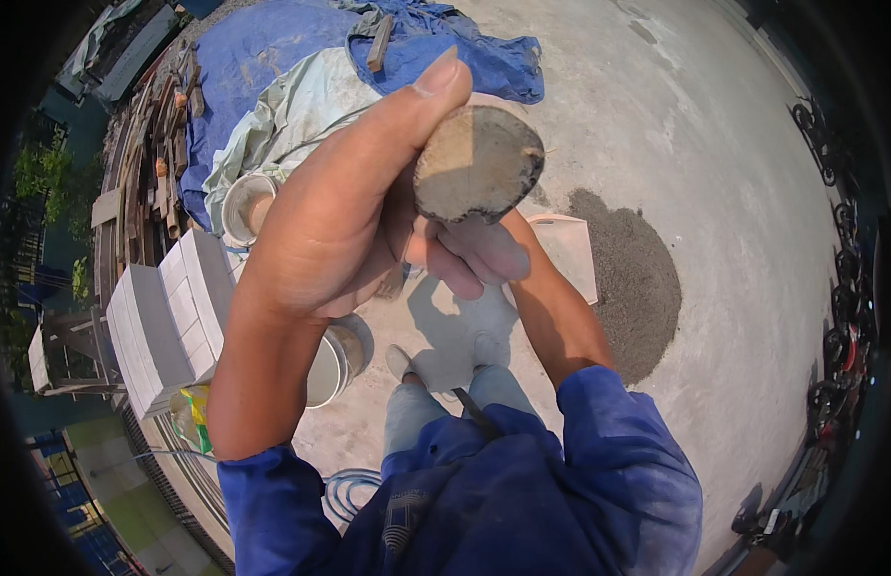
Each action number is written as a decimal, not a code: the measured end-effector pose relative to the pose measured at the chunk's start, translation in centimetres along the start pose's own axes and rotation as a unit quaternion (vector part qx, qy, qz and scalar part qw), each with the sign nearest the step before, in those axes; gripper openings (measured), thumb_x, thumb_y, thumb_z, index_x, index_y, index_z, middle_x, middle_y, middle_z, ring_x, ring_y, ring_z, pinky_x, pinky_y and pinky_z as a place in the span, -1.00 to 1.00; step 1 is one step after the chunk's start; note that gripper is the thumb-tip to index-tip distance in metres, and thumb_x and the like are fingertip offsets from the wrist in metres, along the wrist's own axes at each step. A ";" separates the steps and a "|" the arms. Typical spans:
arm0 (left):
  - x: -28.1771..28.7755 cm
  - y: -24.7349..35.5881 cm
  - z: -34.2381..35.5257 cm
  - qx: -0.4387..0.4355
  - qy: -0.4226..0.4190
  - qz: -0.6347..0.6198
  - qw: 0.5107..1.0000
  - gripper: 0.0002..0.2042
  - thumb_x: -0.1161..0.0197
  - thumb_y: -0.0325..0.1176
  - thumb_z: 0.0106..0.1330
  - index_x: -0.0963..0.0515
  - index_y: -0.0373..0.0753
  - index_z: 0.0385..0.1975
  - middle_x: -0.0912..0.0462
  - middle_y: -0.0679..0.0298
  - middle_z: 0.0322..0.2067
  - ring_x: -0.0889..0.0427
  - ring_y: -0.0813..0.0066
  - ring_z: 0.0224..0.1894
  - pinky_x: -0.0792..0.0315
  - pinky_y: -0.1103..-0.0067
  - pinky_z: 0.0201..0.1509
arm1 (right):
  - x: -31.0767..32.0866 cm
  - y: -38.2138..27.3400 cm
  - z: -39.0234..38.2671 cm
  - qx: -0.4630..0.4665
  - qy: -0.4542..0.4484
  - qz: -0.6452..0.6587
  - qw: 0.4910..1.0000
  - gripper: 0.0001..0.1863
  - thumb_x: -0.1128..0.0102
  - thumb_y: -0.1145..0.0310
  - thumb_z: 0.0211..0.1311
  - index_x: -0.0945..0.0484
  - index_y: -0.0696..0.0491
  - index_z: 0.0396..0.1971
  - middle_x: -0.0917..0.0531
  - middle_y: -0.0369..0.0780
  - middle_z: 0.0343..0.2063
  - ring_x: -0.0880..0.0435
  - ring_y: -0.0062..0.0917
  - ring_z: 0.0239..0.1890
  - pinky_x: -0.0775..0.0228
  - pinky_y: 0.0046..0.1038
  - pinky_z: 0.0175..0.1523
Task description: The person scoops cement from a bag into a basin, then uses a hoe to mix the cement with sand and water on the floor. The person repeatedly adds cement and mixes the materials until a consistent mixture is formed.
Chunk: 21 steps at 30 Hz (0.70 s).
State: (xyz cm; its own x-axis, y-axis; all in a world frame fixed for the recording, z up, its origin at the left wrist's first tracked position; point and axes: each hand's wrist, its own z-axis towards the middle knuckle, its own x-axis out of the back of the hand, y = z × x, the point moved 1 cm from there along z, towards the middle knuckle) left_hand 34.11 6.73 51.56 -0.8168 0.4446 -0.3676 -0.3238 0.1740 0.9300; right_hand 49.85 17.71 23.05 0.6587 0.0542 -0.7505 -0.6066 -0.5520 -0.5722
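Close to the camera, my left hand (345, 211) is closed on a round, grey-tan piece (479, 163) with a rough, dark rim. It may be the end of a wooden handle or a flat disc; its depth is hidden. The left thumb lies along its upper left edge, with curled fingers below it. My right forearm (565, 322) rises behind the piece, which hides most of my right hand. Whether the right hand also touches the piece is not shown.
A dark grey heap of sand or mortar (638, 288) lies on the concrete floor, beside a pale board-like thing (565, 250). To the left are pale blocks (167, 312), buckets (328, 370), a coiled hose (349, 492) and timber (143, 182). Blue tarpaulin (263, 48) spreads ahead; motorbikes (839, 346) line the right.
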 end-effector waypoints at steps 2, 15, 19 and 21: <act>-0.2 -3.5 -0.3 0.072 -0.017 -0.011 0.997 -0.41 0.09 0.09 0.47 -0.42 -0.44 0.06 -0.63 -0.14 -0.14 -0.75 0.16 -0.38 -0.71 0.40 -0.30 | 5.1 0.5 0.2 -0.044 0.076 0.005 0.996 -0.65 -0.14 0.27 0.12 -0.39 0.07 -0.11 -0.48 -0.09 -0.19 -0.56 -0.26 -0.16 -0.54 -0.12 0.00; 1.2 -42.6 -11.7 0.428 -0.008 0.156 0.890 -0.29 -0.28 -0.39 0.14 -0.14 -0.30 0.32 -0.63 -0.09 -0.31 -0.66 0.15 -0.37 -0.55 0.32 -0.25 | 41.1 13.4 -4.9 -0.148 0.420 0.045 0.894 -0.86 -0.18 0.43 0.04 -0.38 0.01 -0.45 -0.40 -0.25 -0.60 -0.44 -0.38 -0.55 -0.44 -0.22 -0.35; 3.0 -52.6 -14.0 0.458 -0.012 0.275 0.845 -0.48 -0.27 -0.44 0.04 -0.31 -0.27 0.07 -0.61 -0.21 -0.29 -0.65 -0.13 -0.21 -0.49 0.16 -0.13 | 45.1 16.1 -5.4 -0.154 0.461 0.042 0.873 -0.89 -0.15 0.46 0.04 -0.38 0.05 -0.46 -0.42 -0.22 -0.58 -0.45 -0.34 -0.54 -0.44 -0.18 -0.33; 4.3 -55.5 -14.3 0.481 -0.010 0.301 0.824 -0.56 -0.25 -0.46 0.04 -0.35 -0.26 -0.03 -0.61 -0.18 -0.29 -0.64 -0.16 -0.18 -0.47 0.13 -0.12 | 45.9 16.9 -5.0 -0.152 0.477 0.054 0.864 -0.89 -0.14 0.47 0.06 -0.38 0.06 -0.45 -0.42 -0.21 -0.58 -0.45 -0.34 -0.54 -0.44 -0.18 -0.34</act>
State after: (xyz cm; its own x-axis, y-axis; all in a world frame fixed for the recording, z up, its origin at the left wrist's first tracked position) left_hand 41.76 -13.55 -1.65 -0.6808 0.7166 0.1519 0.6719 0.5284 0.5190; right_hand 72.07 6.70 -19.35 0.7611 -0.6415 -0.0960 -0.6374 -0.7123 -0.2939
